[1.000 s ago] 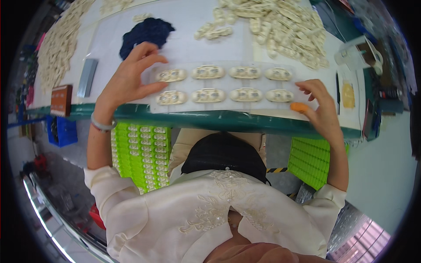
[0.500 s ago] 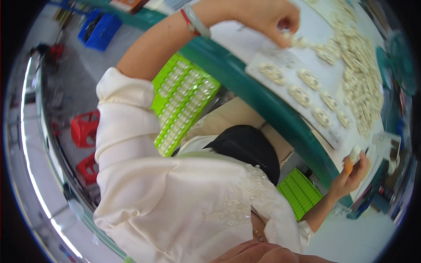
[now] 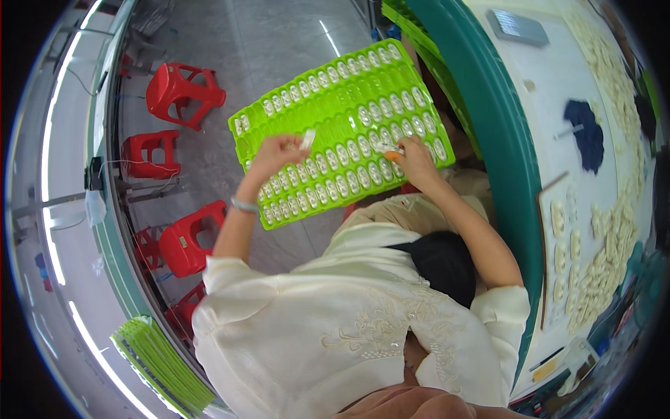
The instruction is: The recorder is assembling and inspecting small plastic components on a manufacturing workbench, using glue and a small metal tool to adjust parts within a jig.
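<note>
Both bare hands, as I follow them remotely through the head camera, are positioned over a bright green plastic tray [image 3: 321, 108] with rows of rounded recesses, many occupied by small cream oval pieces [image 3: 342, 185]. The left hand [image 3: 279, 155] pinches a small whitish piece [image 3: 308, 139], which projects from its fingertips toward two o'clock; from this hand, the tray's middle lies near, between two and three o'clock. The right hand [image 3: 419, 164], its thumb wearing an orange cover [image 3: 394, 156], is curled over the tray's four o'clock portion. A pale shiny piece [image 3: 385, 147] lies at its fingertips, toward ten o'clock; I cannot make out whether they grip it. At three o'clock from the tray stands a white-topped worktable [image 3: 544, 126] bearing a crumpled dark blue cloth [image 3: 586, 140].
</note>
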`<state>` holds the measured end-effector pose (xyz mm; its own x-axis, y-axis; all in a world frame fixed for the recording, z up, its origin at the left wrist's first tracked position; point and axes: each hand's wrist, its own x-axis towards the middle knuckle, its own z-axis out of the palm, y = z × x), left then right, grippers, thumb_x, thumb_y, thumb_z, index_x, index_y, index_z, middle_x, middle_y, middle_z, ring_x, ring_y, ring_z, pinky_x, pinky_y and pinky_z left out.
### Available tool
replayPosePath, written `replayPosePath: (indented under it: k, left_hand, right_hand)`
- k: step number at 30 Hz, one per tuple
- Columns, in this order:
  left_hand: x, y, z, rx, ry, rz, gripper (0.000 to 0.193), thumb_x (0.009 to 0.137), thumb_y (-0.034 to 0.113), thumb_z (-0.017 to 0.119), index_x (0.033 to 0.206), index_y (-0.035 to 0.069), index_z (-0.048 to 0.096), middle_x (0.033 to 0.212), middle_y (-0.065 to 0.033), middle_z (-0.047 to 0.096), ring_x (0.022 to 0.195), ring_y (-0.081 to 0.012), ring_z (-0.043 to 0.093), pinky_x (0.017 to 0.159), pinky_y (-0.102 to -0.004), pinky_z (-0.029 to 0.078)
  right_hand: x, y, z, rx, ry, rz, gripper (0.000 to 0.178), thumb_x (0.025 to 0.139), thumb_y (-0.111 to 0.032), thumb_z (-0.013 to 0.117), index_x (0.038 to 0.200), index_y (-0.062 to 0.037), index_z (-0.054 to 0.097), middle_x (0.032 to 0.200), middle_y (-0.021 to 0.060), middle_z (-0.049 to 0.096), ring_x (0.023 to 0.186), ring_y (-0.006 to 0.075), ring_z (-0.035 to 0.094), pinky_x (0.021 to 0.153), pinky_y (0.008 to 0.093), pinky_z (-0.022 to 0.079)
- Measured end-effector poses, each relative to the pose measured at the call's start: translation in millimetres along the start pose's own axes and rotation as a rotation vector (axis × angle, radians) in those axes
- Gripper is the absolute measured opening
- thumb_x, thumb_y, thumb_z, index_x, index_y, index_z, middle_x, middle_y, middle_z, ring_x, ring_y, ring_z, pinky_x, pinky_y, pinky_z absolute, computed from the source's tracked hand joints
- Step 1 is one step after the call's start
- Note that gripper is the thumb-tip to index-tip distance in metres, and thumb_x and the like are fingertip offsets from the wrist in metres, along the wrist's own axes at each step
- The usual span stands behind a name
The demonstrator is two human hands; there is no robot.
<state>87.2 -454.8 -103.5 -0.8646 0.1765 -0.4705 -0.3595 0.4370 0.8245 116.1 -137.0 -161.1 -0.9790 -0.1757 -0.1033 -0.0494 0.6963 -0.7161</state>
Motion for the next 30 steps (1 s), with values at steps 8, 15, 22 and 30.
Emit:
replayPosePath:
  k: [8, 15, 22, 30]
  left_hand:
    - [-25, -109, 23, -0.199, 0.378, -0.218, 0.041, 0.071, 0.017, 0.077, 0.098, -0.009, 0.061, 0.078, -0.0052, 0.062, 0.066, -0.0087, 0.059, 0.058, -0.0217, 0.049]
    - [24, -114, 45, 0.445, 0.69, -0.047, 0.045, 0.068, 0.024, 0.077, 0.103, 0.002, 0.06, 0.069, -0.0075, 0.062, 0.059, -0.0206, 0.06, 0.055, -0.0328, 0.048]
    - [59, -142, 54, 0.571, 0.783, 0.024, 0.054, 0.069, 0.027, 0.074, 0.111, -0.001, 0.054, 0.064, -0.013, 0.061, 0.055, -0.0279, 0.058, 0.053, -0.041, 0.046]
    - [72, -85, 53, 0.525, 0.619, 0.16, 0.055, 0.071, 0.022, 0.077, 0.114, -0.002, 0.054, 0.072, -0.0114, 0.061, 0.054, -0.0217, 0.053, 0.052, -0.0353, 0.045]
  right_hand:
    - [105, -36, 95, -0.272, -0.059, 0.068, 0.038, 0.083, -0.025, 0.064, 0.097, 0.007, 0.049, 0.095, 0.025, 0.054, 0.08, 0.0384, 0.061, 0.063, 0.0441, 0.052]
    - [104, -35, 87, -0.34, -0.192, 0.121, 0.043, 0.081, -0.027, 0.067, 0.102, 0.0056, 0.049, 0.084, 0.0216, 0.06, 0.074, 0.0345, 0.064, 0.059, 0.0397, 0.052]
    - [12, -33, -16, 0.005, -0.1, 0.217, 0.03, 0.077, -0.023, 0.071, 0.093, -0.0003, 0.061, 0.076, 0.0141, 0.064, 0.063, 0.0216, 0.062, 0.056, 0.032, 0.049]
    - [-175, -68, -155, 0.203, 0.526, 0.444, 0.022, 0.076, -0.003, 0.067, 0.098, -0.0041, 0.063, 0.077, 0.0021, 0.061, 0.064, 0.008, 0.055, 0.058, 0.0214, 0.044]
